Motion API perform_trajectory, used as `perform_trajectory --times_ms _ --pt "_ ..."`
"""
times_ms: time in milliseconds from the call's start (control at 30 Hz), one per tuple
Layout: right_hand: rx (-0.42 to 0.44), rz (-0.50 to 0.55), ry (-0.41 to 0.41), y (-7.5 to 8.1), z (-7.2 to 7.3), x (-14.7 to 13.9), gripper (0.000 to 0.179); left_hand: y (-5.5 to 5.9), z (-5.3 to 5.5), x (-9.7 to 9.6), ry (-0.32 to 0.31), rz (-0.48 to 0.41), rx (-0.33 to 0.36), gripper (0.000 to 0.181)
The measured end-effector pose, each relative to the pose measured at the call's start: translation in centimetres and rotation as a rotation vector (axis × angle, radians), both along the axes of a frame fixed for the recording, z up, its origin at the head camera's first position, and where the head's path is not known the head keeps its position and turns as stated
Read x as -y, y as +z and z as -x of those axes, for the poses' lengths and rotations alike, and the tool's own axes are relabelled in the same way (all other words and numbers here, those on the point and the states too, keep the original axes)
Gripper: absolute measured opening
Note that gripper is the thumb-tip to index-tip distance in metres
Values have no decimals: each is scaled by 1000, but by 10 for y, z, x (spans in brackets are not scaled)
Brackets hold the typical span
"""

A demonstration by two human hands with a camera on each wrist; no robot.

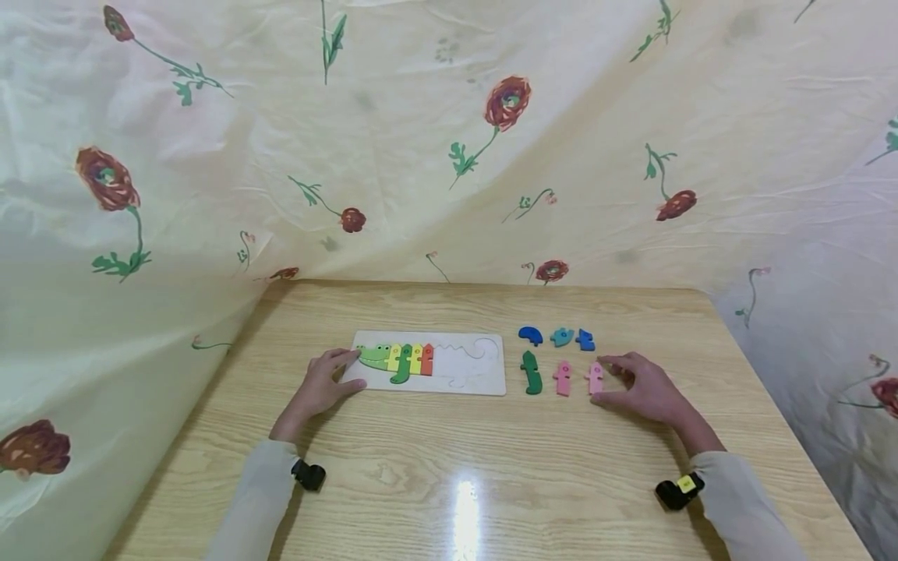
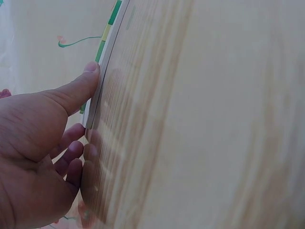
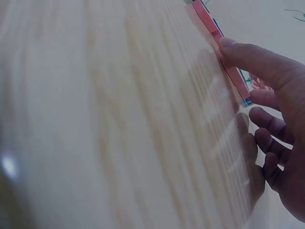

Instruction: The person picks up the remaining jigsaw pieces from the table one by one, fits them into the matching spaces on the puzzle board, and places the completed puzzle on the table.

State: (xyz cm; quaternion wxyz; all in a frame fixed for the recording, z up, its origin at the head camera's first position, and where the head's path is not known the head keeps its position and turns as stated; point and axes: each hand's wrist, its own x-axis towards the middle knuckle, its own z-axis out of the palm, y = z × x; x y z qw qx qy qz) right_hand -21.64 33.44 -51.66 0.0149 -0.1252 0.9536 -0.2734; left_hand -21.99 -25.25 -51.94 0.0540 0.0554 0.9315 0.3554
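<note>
A white puzzle board [image 1: 468, 385] lies flat on the table, its left part filled with a crocodile head [image 1: 374, 357] and yellow, green, orange and red pieces. The right part shows only a drawn tail outline. My left hand [image 1: 321, 386] holds the board's left end, the thumb on the near edge and the index finger at the upper left. With thumb and index finger, my right hand [image 1: 645, 388] pinches the rightmost pink puzzle piece [image 1: 595, 379] at its near and far ends. In the right wrist view, the thumb presses against a pink edge [image 3: 206, 18].
Left of the held piece lie another pink piece [image 1: 563, 378] and a green leg piece [image 1: 532, 374]. Behind them are a dark blue piece [image 1: 531, 335], a light blue piece [image 1: 562, 337] and a blue piece [image 1: 585, 340]. Flowered cloth [image 1: 421, 156] surrounds the wooden table [image 1: 393, 467].
</note>
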Motion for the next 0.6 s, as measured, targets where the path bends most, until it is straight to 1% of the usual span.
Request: perform_trajectory --times_ms 300,600 --pt "11 -8 1 -2 2 1 81 1 -1 0 6 -18 5 67" --pt "-9 6 -4 -3 1 0 77 0 0 0 13 2 9 67"
